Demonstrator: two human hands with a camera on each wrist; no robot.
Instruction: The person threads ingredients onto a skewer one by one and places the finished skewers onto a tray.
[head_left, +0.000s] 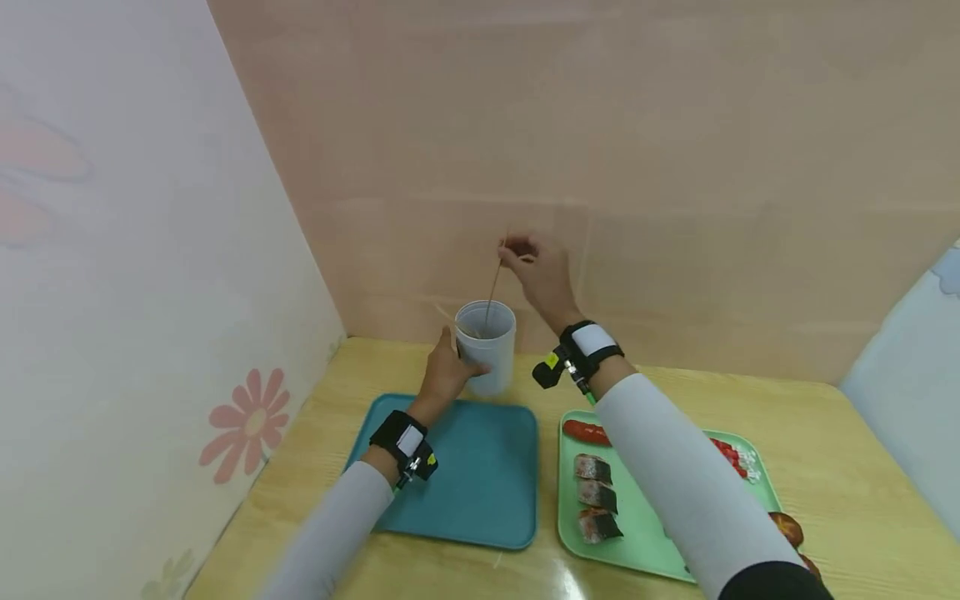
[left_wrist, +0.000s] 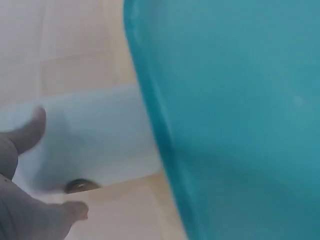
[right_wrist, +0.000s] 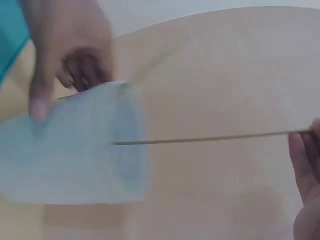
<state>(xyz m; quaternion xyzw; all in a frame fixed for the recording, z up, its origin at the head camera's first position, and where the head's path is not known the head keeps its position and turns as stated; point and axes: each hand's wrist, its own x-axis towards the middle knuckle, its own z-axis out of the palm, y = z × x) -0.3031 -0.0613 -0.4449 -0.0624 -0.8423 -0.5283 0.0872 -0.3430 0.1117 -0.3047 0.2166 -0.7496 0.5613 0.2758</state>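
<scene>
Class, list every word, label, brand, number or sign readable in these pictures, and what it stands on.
Readable text: none.
White cup, blue tray, green tray: no lettering seen on the parts in view.
Yellow mark on right wrist device, yellow mark on left wrist device: too small to read.

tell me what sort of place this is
Possibly an indoor corner set up for pretend or practice food prep: a wood-look table, a green tray bearing food-like pieces, and a pink flower decorating the left wall.
</scene>
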